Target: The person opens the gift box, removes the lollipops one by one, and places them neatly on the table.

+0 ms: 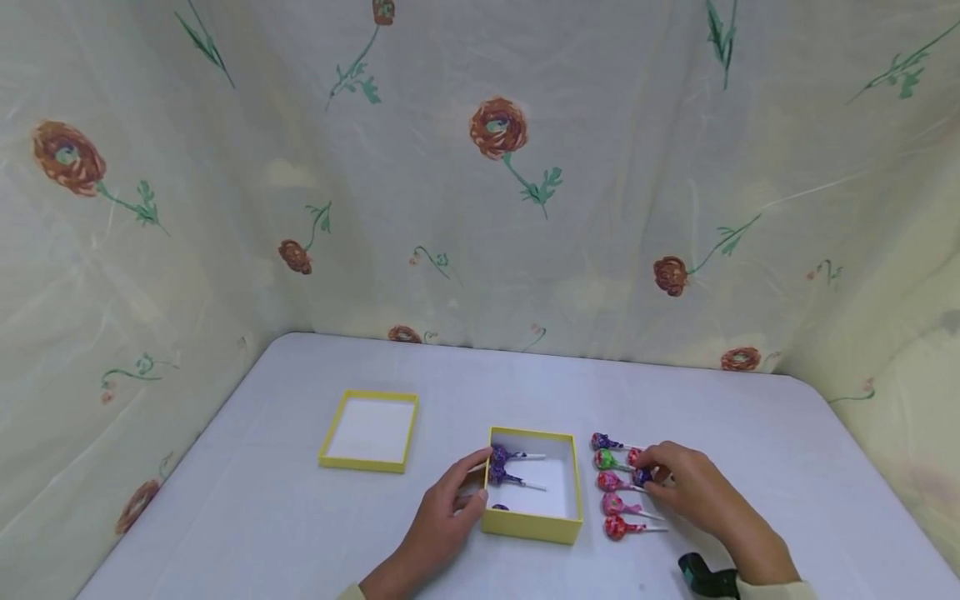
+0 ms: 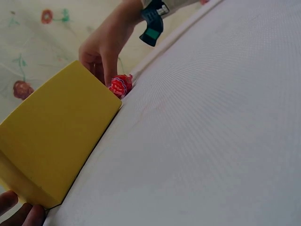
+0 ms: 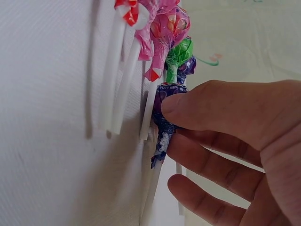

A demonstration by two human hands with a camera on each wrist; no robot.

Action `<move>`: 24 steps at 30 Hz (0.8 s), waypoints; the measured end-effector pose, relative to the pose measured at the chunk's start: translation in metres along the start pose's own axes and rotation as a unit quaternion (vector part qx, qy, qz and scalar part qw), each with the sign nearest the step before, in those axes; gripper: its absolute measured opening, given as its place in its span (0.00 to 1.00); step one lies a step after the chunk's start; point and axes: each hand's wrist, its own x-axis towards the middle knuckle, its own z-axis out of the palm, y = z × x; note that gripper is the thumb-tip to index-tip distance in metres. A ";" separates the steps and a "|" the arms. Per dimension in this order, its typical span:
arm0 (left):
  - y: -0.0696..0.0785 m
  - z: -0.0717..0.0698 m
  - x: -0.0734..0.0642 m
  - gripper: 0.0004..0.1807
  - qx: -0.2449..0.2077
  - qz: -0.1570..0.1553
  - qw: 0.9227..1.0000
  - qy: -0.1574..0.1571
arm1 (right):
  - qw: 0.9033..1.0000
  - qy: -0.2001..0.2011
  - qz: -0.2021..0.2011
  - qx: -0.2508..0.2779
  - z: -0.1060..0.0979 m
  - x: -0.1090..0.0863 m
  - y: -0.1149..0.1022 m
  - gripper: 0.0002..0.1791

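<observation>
My left hand (image 1: 442, 517) touches the left wall of a yellow box (image 1: 532, 527), its fingertips against the side. Inside the box, two purple-wrapped lollipops (image 1: 501, 475) lie with their sticks pointing right, and a small part of another dark wrapper (image 1: 500, 507) shows near the front. My right hand (image 1: 693, 487) pinches a purple lollipop (image 3: 164, 108) by its wrapped head between thumb and fingers; its white stick points down in the right wrist view. Beside that hand lies a column of lollipops: purple (image 1: 600, 442), green (image 1: 604, 459), pink-red (image 1: 609, 481), pink (image 1: 612, 503) and red (image 1: 616, 527).
A yellow-rimmed lid (image 1: 364, 464) lies inside-up on the white table (image 1: 247, 500), left of and behind the box. Another red wrapper (image 1: 633, 456) shows by the right fingertips. A dark strap device (image 1: 705, 577) sits at the right wrist. Flowered cloth (image 1: 585, 208) surrounds the table.
</observation>
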 end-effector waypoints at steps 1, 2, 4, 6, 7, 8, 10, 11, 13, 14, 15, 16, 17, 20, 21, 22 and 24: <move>-0.001 0.000 0.000 0.28 0.000 -0.001 1.000 0.000 | 1.000 0.001 -0.001 0.000 0.000 0.000 0.000 0.13; -0.001 0.001 0.001 0.28 0.000 -0.004 1.000 0.000 | 1.000 0.000 -0.001 0.000 -0.001 0.000 -0.001 0.13; -0.001 0.001 0.001 0.28 -0.002 -0.008 1.000 0.000 | 1.000 0.000 0.000 0.000 -0.002 -0.001 -0.001 0.13; -0.001 0.001 0.001 0.28 -0.004 -0.013 1.000 -0.002 | 1.000 0.000 0.003 -0.001 -0.002 -0.001 -0.002 0.13; 0.000 0.001 0.001 0.28 -0.003 -0.015 1.000 -0.002 | 1.000 0.000 0.002 -0.001 -0.003 -0.001 -0.002 0.13; 0.000 0.001 0.001 0.27 -0.002 -0.015 1.000 -0.002 | 1.000 0.000 0.003 -0.001 -0.003 -0.001 -0.002 0.13; 0.001 0.000 0.001 0.27 0.000 -0.011 1.000 -0.002 | 1.000 0.000 0.004 0.001 -0.004 -0.001 -0.002 0.14; 0.002 0.000 0.000 0.27 0.001 -0.010 1.000 -0.002 | 1.000 0.000 0.005 0.001 -0.004 -0.001 -0.002 0.14; 0.003 -0.001 0.000 0.27 0.000 -0.007 1.000 -0.001 | 1.000 0.001 0.008 0.004 -0.005 -0.001 -0.002 0.14; 0.003 -0.001 0.000 0.27 -0.001 -0.006 1.000 -0.002 | 1.000 0.000 0.011 0.006 -0.005 -0.001 -0.002 0.14; 0.003 -0.001 0.000 0.27 -0.003 -0.005 1.000 -0.002 | 1.000 0.001 0.013 0.008 -0.006 -0.001 -0.003 0.15; 0.003 -0.001 0.000 0.27 -0.004 -0.006 1.000 -0.003 | 1.000 0.001 0.017 0.011 -0.006 -0.001 -0.003 0.15; 0.003 -0.001 0.000 0.27 -0.005 -0.007 1.000 -0.004 | 1.000 0.000 0.019 0.013 -0.007 -0.001 -0.002 0.15; 0.002 -0.001 0.000 0.27 -0.007 -0.008 1.000 -0.006 | 1.000 -0.001 0.023 0.016 -0.007 -0.002 -0.002 0.15; 0.002 -0.001 0.000 0.27 -0.007 -0.008 1.000 -0.006 | 1.000 0.000 0.024 0.016 -0.008 -0.002 -0.001 0.15; 0.003 -0.001 0.000 0.27 -0.007 -0.009 1.000 -0.007 | 1.000 0.000 0.024 0.016 -0.008 -0.002 -0.001 0.15; 0.003 -0.001 0.000 0.27 -0.007 -0.010 1.000 -0.006 | 1.000 0.001 0.024 0.014 -0.008 -0.002 -0.001 0.15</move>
